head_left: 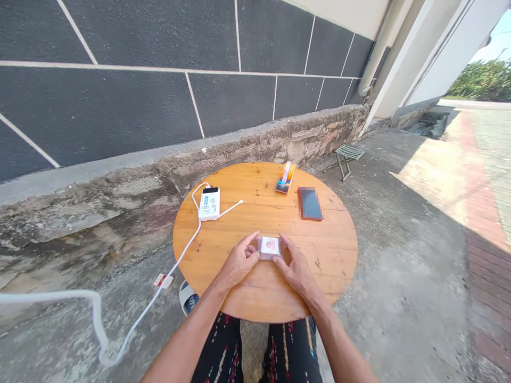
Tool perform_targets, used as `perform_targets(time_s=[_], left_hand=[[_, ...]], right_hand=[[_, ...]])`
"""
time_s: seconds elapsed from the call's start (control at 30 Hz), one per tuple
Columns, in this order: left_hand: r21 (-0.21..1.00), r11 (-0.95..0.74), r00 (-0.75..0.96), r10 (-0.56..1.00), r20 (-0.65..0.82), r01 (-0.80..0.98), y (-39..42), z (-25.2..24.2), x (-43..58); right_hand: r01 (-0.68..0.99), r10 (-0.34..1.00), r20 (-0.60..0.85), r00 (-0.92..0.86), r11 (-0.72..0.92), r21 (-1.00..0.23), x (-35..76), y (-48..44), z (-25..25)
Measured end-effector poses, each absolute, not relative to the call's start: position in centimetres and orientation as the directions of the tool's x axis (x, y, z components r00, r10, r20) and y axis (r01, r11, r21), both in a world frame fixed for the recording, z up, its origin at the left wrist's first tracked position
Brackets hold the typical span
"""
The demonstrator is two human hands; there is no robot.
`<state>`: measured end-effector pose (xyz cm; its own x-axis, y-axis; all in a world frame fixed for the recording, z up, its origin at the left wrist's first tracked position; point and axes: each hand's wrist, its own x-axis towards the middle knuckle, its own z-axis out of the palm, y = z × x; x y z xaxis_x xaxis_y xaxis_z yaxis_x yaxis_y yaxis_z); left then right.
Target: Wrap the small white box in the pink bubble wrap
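Head view: a person's bare arms (187,330) reach over the near edge of a round wooden table (259,213).
Small box: a pale box (270,248) with a pink picture on top lies flat on the near half of the table.
Left hand: this hand (241,260) has its thumb and pointer finger on the box's left end, pinching it; the other fingers curl in.
Right hand: this hand (296,266) has its thumb and pointer finger on the box's right end, pinching it too.
White block: a block (209,206) with a dark top strip lies on the table's left side.
Cord: a white cord (97,319) runs off the table's left edge.
Tape: an orange roll (286,175) stands near the table's far edge.
Dark flat thing: it (310,204) lies on the table's right side, too blurry to name.
Stool: a green folding stool (348,153) stands on the ground beyond the table's far right edge.
Slipper: one slipper (186,298) peeks out by the table's near left edge.
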<state>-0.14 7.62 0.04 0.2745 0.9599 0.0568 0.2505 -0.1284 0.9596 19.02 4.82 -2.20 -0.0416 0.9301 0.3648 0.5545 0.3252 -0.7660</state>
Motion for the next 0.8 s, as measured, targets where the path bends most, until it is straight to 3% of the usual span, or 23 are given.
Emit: perform_targets(time_s=[0.13, 0.3, 0.8], left_hand=[[0.958, -0.184, 0.105, 0.981, 0.164, 0.221, 6.2, -0.7, -0.3], [0.909, -0.220, -0.066, 0.964, 0.259, 0.355, 5.2, -1.0, 0.0], [0.814, -0.381, 0.024, 0.910, 0.413, 0.439, 5.1, -0.6, 0.2]], right_hand=[[0.593, 0.929, 0.371, -0.003, 0.301, -0.747, 20.3, 3.1, -2.1], [0.715, 0.902, 0.427, 0.061, 0.259, -0.650, 21.3, 0.5, -3.8], [0.809, 0.878, 0.478, -0.041, 0.309, -0.499, 21.0, 0.3, -4.0]])
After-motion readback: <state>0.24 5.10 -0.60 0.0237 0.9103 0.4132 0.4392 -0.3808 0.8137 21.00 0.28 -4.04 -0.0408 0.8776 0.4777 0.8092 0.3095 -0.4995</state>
